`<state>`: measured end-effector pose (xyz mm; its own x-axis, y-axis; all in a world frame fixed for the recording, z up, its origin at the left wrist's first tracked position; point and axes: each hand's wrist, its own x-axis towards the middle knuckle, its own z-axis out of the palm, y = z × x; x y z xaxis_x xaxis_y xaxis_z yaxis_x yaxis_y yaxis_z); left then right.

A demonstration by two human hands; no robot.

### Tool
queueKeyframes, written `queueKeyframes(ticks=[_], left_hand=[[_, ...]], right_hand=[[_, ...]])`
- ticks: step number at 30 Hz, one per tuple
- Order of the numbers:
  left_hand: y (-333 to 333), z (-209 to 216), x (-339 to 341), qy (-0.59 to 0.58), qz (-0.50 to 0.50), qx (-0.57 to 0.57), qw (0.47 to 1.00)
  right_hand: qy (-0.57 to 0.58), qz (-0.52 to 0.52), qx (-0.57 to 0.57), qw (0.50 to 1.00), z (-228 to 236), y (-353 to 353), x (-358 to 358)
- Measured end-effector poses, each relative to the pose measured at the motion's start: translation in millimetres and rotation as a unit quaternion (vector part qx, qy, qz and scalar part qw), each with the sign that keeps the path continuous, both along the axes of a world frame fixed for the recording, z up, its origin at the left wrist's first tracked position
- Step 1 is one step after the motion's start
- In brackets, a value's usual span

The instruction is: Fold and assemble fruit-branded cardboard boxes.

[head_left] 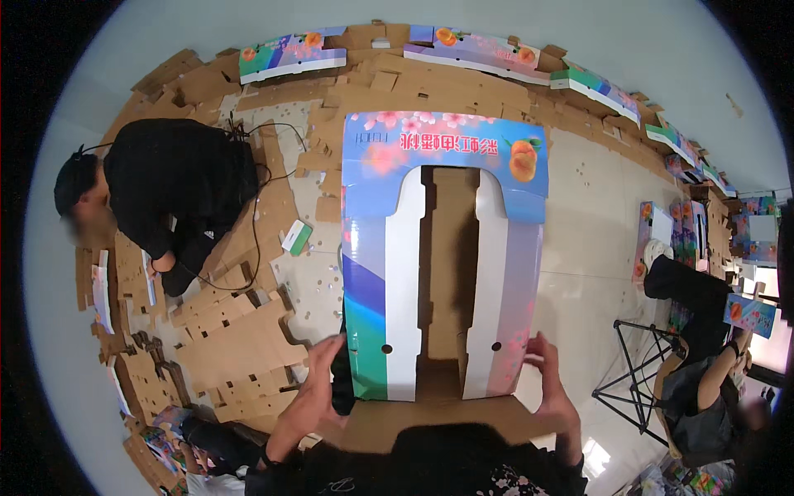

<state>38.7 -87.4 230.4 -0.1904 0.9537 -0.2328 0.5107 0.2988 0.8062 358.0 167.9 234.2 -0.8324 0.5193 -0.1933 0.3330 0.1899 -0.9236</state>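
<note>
A printed cardboard fruit box (447,198) in blue, purple, pink and green stands in front of me, its picture side upside down to me. White inner flaps (403,306) border a long gap showing brown cardboard inside. A plain brown end flap (463,417) folds out toward my body. My left hand (321,380) is at the near left corner, its fingers bent against the box's side and partly hidden. My right hand (552,380) is beside the near right corner, fingers curved and apart, close to the box's edge and the flap's end.
Flattened brown cardboard (240,347) covers the floor at left, where a person in black (182,182) crouches near a cable. A small green-and-white piece (298,237) lies nearby. Printed box parts (475,54) line the wall. At right, another person sits beside a folding stool frame (633,372).
</note>
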Motion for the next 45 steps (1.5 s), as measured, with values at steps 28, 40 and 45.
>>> queueKeyframes(ticks=[28, 40, 45], left_hand=[[73.9, -30.2, 18.1, -0.083, 0.254, 0.22, 0.938], [70.5, -33.8, 17.7, -0.079, 0.259, 0.188, 0.944], [85.5, -38.0, 10.4, -0.163, 0.285, 0.197, 0.924]], right_hand=[[0.083, -0.322, 0.0, 0.943, -32.8, -14.0, -82.3], [0.08, -0.311, -0.02, 0.947, -35.0, -11.4, -78.0], [0.084, -0.341, 0.021, 0.936, -32.1, -9.7, -85.5]])
